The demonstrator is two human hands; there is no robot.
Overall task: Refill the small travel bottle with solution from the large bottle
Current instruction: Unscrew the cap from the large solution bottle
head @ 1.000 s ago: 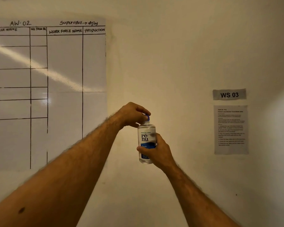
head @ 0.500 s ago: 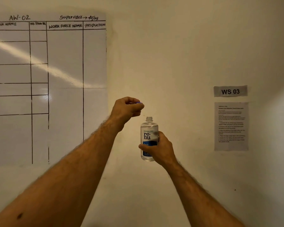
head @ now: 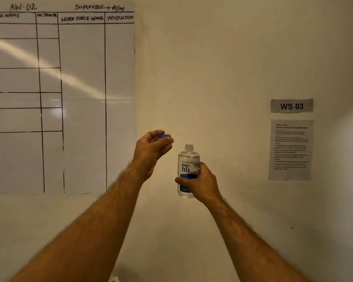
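A clear bottle of solution (head: 188, 159) with a white and blue "renu" label stands upright in the air in front of the wall. My right hand (head: 204, 183) grips its lower half. Its threaded neck is bare and open at the top. My left hand (head: 152, 148) is up and to the left of the neck, apart from it, fingers pinched on the small blue cap (head: 163, 136). I cannot tell whether this is the large or the small bottle. No second bottle is in view.
A whiteboard (head: 80, 98) with a hand-drawn grid covers the wall at the left. A "WS 03" sign (head: 291, 106) and a printed instruction sheet (head: 290, 149) hang at the right. No table is in view.
My left hand twisted the blue cap off the bottle and lifted it up and to the left. The bottle has stayed upright in my right hand.
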